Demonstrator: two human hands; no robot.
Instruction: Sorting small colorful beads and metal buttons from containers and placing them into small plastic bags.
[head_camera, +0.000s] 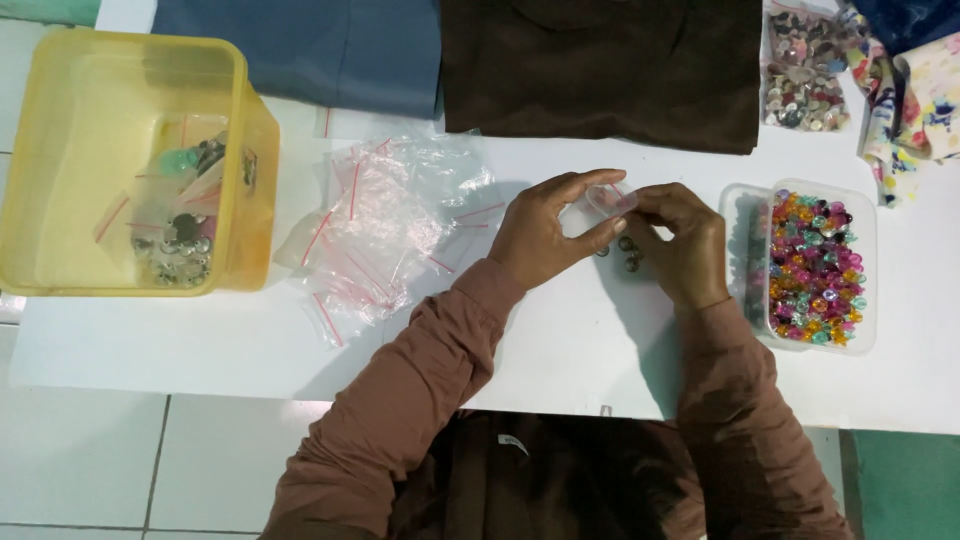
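Fingers of the left hand (540, 235) and the right hand (680, 240) curl closed on a small clear plastic bag (610, 200), pinched between both above the white table (560, 350). Under it lie a few small dark beads (628, 255). Just right of the right hand stands a clear rectangular tub (812, 262) of many-coloured beads. Left of the hands spreads a heap of empty clear bags with red strips (375, 220); farther left sits a yellow box (130, 165) with filled bags. Brown cloth (600, 70) lies beyond.
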